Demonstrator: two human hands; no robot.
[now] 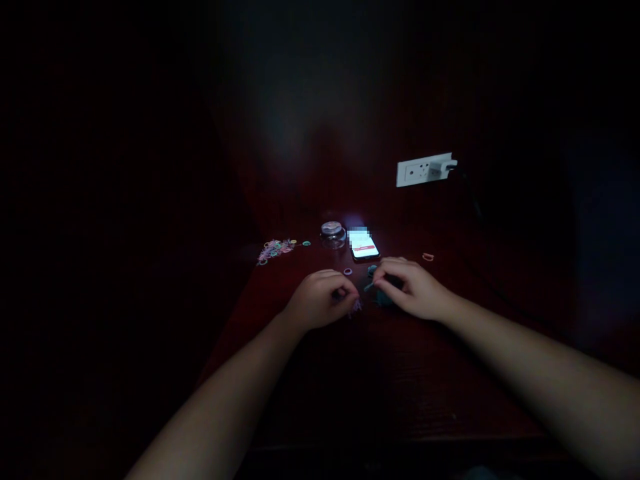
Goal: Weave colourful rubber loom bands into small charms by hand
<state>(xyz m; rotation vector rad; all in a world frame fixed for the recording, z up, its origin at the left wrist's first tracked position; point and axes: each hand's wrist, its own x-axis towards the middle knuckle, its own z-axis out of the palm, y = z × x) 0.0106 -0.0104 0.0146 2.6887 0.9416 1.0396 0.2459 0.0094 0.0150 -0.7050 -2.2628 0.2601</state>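
Dim scene, dark red table (400,380), both bare hands over it, lit mostly around the middle. Left hand (324,300) was palm-in, fingers curled, thumb and index tips together. Purple bands (356,306) were right at those tips, on their lower side; could not tell if the tips gripped any of them. Right hand (413,288) faced it, fingers bent, thumb and index tips pinched on a teal band (369,287) that poked out toward the left hand. Hands were near each other, tips apart. More teal bands (383,298) lay under and beside the right hand, partly hidden by it, too dark to count.

Pale purple ring (348,271) lay on the table just beyond the left fingertips. Jar (333,236), clear with a light lid, stood upright farther back. Phone (365,245) lay face up just right of the jar, screen lit, part of it pixelated. Mixed pastel band pile (275,249) was to the left of the jar, green ring (307,243) between pile and jar. Pink band (428,256) lay alone beyond the right wrist. Socket (415,172) was on the back wall (320,160), plug (443,165) in its right side, dark cord (474,197) running down from it.
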